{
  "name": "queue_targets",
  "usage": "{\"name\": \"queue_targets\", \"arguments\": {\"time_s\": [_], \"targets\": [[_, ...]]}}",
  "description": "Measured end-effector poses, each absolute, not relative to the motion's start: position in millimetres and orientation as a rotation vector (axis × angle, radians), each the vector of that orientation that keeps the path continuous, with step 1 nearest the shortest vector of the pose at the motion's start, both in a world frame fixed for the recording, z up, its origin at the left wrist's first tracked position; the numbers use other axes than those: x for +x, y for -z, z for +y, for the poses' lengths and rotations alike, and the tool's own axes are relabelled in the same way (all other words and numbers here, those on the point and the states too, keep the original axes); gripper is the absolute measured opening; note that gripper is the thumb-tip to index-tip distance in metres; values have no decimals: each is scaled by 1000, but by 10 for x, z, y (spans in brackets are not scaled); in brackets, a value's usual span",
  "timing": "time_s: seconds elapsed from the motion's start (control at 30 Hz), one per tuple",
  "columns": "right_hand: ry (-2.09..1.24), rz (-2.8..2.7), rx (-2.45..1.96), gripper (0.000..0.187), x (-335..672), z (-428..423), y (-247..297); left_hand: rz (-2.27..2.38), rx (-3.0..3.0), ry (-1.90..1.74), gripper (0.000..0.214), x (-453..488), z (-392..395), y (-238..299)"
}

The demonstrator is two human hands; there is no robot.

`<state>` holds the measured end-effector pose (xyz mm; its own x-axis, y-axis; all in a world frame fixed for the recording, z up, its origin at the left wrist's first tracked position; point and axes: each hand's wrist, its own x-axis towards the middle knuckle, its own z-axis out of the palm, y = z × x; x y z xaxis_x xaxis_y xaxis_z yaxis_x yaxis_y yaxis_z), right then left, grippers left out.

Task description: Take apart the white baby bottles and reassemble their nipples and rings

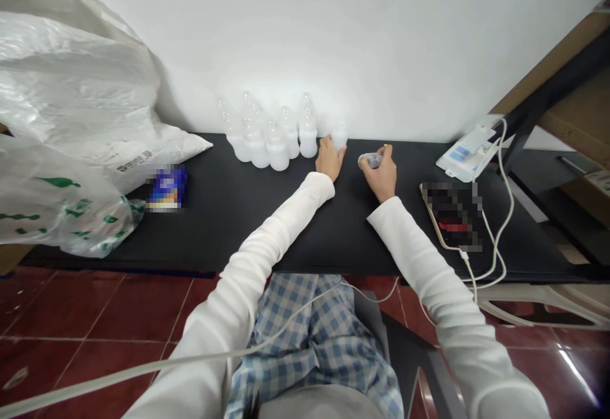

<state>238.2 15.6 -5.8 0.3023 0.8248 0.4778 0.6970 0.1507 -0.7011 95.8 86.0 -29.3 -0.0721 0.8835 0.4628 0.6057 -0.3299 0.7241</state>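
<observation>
My left hand [329, 158] is closed around a small white bottle [339, 136] that stands on the black table [238, 215] close to the wall. Just left of it stands a cluster of several white plastic bottles [271, 136]. My right hand [381, 174] is closed on a small grey cap-like piece [370, 160], held low over the table to the right of the left hand. Both arms are in white sleeves.
Large white plastic bags [71, 126] fill the table's left end, with a small blue packet [166, 188] beside them. A phone [452, 215] on a white cable [495, 234] lies at the right, near a white power strip [469, 152]. Brown shelving [572, 88] rises at the far right.
</observation>
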Motion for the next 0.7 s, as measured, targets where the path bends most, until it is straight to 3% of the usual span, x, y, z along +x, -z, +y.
{"name": "queue_targets", "arguments": {"time_s": [0.17, 0.3, 0.47, 0.7], "targets": [[-235, -1349, -1569, 27, 2302, 145, 17, 1526, 1830, -1545, 50, 903, 838, 369], [-329, -1224, -1541, 28, 2109, 189, 15, 1382, 1951, -1397, 27, 721, 440, 387], [-458, -1140, -1456, 45, 1789, 272, -7, 1247, 1952, -1304, 32, 610, 142, 260], [-516, -1130, -1423, 43, 1647, 158, -58, 1079, 1725, -1346, 32, 579, 150, 170]]}}
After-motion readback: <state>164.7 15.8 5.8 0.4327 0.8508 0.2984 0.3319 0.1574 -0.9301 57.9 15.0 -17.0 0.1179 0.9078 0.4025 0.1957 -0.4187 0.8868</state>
